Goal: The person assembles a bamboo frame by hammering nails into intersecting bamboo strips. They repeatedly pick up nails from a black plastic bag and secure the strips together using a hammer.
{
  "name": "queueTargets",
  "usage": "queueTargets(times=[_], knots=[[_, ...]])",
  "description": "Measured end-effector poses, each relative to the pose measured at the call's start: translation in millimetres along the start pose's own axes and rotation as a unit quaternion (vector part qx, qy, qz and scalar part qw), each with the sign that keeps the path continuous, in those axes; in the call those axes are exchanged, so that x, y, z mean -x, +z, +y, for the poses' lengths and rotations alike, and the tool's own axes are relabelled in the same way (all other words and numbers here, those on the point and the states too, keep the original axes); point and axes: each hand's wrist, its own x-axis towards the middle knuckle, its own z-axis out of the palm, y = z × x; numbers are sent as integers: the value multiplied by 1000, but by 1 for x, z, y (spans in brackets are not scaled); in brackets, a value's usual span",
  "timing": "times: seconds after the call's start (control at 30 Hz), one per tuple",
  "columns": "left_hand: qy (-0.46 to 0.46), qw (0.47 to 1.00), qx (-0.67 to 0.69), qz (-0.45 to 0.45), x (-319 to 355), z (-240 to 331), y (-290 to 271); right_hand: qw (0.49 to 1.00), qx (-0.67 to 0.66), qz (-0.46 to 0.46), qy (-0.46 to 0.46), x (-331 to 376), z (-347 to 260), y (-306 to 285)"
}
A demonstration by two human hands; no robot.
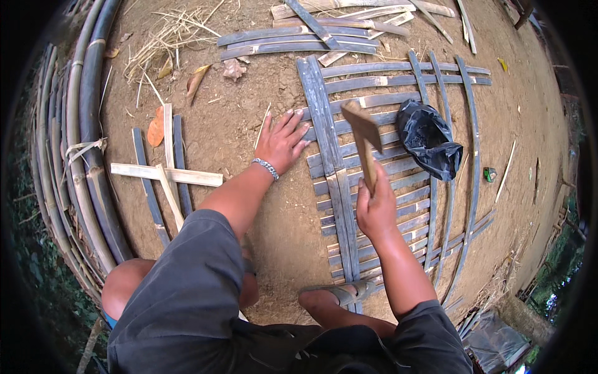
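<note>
My right hand [377, 209] is wrapped round the wooden handle of a hatchet [362, 128] with a rusty brown head, held above a lattice of split bamboo slats [386, 167]. Flat and with fingers spread, my left hand [283, 142] rests by the lattice's left edge, its fingertips at the slat ends. Along that edge run long dark bamboo strips [324, 128] crossing the many slats. A black plastic bag [430, 140], its mouth gaping, sits on the slats to the right of the hatchet. My sandalled foot [339, 293] is on the lattice's near end.
Loose bamboo strips [299, 45] lie beyond the lattice, beside a heap of shavings [171, 43]. Crossed strips [165, 174] are on the ground at left, near tied whole poles [93, 143]. A small green object [489, 174] lies at right.
</note>
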Motion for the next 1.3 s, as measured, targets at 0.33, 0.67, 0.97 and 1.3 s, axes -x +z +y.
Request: queueTargets(times=[0.33,0.67,0.97,1.3], knots=[[11,1000,-4,13,-13,6,4,992,83,-64,73,-18,26,-4],[13,1000,-8,9,-5,6,6,984,115,-80,113,-6,39,29],[3,1000,-7,-5,-1,4,1,999,33,6,-29,-1,42,33],[2,1000,-12,-1,-3,2,4,998,55,-20,-11,-1,47,35]])
